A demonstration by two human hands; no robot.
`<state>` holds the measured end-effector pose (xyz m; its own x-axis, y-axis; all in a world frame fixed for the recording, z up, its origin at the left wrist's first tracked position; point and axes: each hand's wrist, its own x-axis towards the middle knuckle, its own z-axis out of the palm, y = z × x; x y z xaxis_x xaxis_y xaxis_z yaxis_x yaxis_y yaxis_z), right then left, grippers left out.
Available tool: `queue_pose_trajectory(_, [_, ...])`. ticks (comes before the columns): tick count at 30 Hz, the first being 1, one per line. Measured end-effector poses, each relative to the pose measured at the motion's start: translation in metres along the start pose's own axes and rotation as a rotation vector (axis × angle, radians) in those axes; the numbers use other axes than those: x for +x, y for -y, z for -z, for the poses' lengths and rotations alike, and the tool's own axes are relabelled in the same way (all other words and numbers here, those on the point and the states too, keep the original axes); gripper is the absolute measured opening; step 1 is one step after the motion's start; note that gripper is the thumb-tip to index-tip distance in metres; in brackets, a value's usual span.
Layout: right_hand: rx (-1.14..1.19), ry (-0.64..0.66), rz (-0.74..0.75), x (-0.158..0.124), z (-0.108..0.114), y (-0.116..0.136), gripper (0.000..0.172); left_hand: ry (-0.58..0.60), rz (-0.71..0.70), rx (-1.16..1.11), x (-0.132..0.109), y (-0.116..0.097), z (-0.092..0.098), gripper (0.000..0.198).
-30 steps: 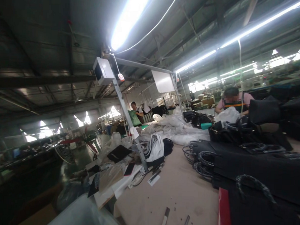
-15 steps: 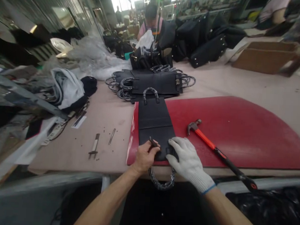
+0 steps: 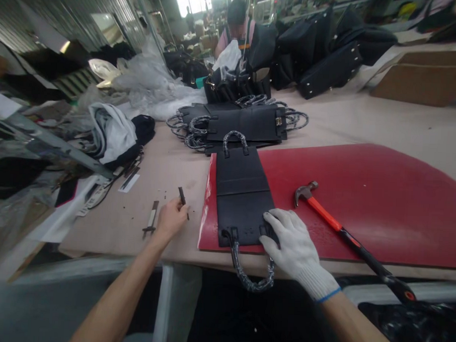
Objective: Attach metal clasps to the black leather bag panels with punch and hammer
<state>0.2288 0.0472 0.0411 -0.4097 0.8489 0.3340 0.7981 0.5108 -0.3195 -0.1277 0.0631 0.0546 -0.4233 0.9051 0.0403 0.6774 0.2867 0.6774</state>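
My bare left hand (image 3: 172, 218) is over the table, left of the red mat, with its fingers closed on a slim dark metal punch (image 3: 181, 195). My right hand (image 3: 291, 239), in a white knitted glove, rests with thumb and fingers apart on the lower right corner of a black leather bag panel (image 3: 242, 184), beside the handle tab. That panel lies on the red mat (image 3: 378, 197). Its near handle (image 3: 251, 283), wrapped in clear plastic, hangs past the table's edge; the far handle (image 3: 235, 136) lies at the top. Small marks show near the lower tabs.
A claw hammer (image 3: 324, 215) with an orange and black handle lies on the mat at right. Left of my hand is a two-pronged metal tool (image 3: 150, 220). Stacked bag panels (image 3: 245, 124) lie behind, near a brown box (image 3: 421, 76). A person (image 3: 237, 33) is across the table.
My left hand has moved left from the panel to the bare table, carrying the dark punch. The near left handle tab is now uncovered. My gloved right hand stays on the panel.
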Motion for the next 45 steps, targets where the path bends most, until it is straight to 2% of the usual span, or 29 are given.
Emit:
queue_pose_trajectory(5, [-0.048,-0.059,0.065,0.002,-0.009,-0.009,0.046,0.063,-0.044,0.367,-0.006,0.009,0.002,0.013])
queue_pose_trajectory(11, [-0.061,-0.136,0.122,0.006,-0.017,-0.019,0.046,0.083,0.011,0.524,0.002,0.009,0.006,0.021])
queue_pose_trajectory(14, [-0.077,-0.144,0.142,0.007,-0.017,-0.019,0.046,0.062,0.092,0.539,0.019,0.015,0.018,0.028])
queue_pose_trajectory(17, [-0.090,-0.141,0.150,0.007,-0.017,-0.019,0.046,0.110,0.156,0.518,0.041,0.022,0.025,0.025])
queue_pose_trajectory(22, [-0.097,-0.130,0.139,0.006,-0.018,-0.019,0.045,0.243,0.240,0.458,0.069,0.024,0.019,0.020])
queue_pose_trajectory(26, [-0.079,-0.081,0.087,0.003,-0.013,-0.012,0.045,0.325,0.271,0.333,0.072,0.019,0.018,0.028])
queue_pose_trajectory(30, [-0.041,-0.054,0.039,0.002,-0.008,-0.005,0.045,0.338,0.209,0.093,0.055,0.011,0.028,0.023])
queue_pose_trajectory(32, [-0.023,-0.057,0.028,0.002,-0.007,-0.003,0.045,0.349,0.180,-0.216,0.034,-0.002,0.026,0.022])
queue_pose_trajectory(35, [0.001,-0.061,0.022,0.001,-0.006,-0.002,0.045,0.421,0.170,-0.886,-0.007,-0.033,0.003,0.062])
queue_pose_trajectory(37, [0.012,-0.054,0.017,0.001,-0.006,-0.001,0.045,0.457,0.172,-1.093,-0.034,-0.058,-0.023,0.064])
queue_pose_trajectory(41, [0.016,-0.031,0.002,0.001,-0.007,-0.002,0.047,0.475,0.124,-1.059,-0.066,-0.092,-0.070,0.039])
queue_pose_trajectory(45, [0.023,-0.030,-0.008,0.001,-0.007,-0.001,0.048,0.410,-0.015,-0.885,-0.072,-0.093,-0.087,0.023])
